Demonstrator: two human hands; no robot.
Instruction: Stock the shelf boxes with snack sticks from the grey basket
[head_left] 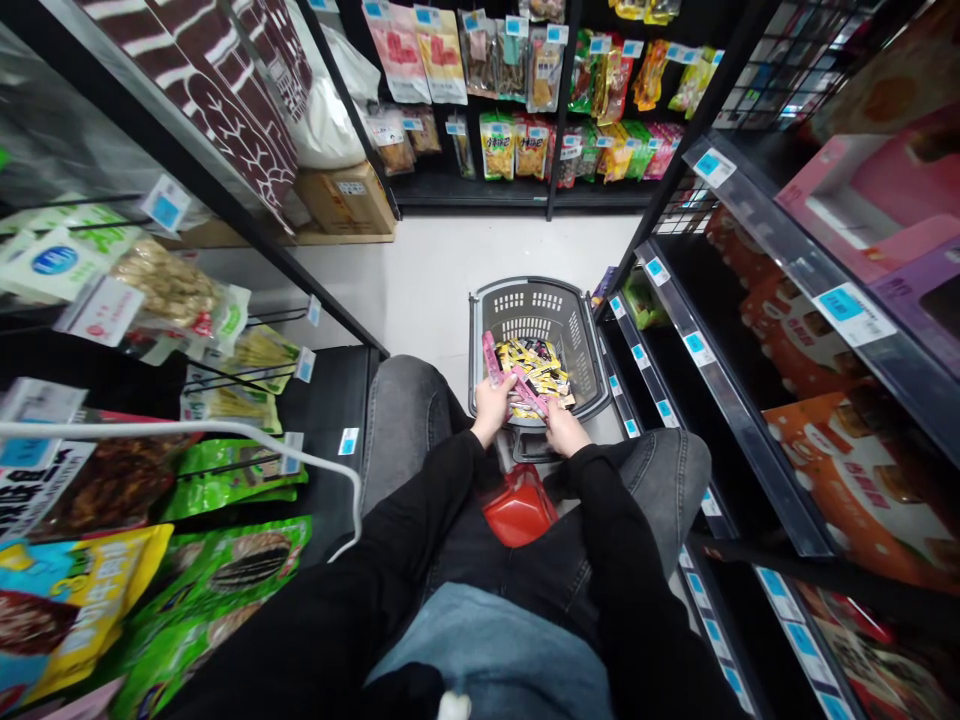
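Note:
Both my hands are over the near side of a grey shopping basket [592, 370] on the floor between my knees. My left hand [492, 408] is closed on narrow pink packets, one of which [490, 352] points up and away from me. Another pink strip [531, 397] runs across to my right hand [565, 430], whose fingers pinch its end. Below them in the basket lies a heap of small yellow and black packets [544, 360]. A shiny red container or pack [519, 508] rests by my lap; its kind is unclear.
Shelves with hanging snack bags [240, 560] flank my left. Price-tagged shelves [720, 385] run close along my right, with pink boxes [847, 200]. A cardboard box [346, 200] and a rack of snacks [514, 150] stand ahead. A white cable [262, 435] arcs at left.

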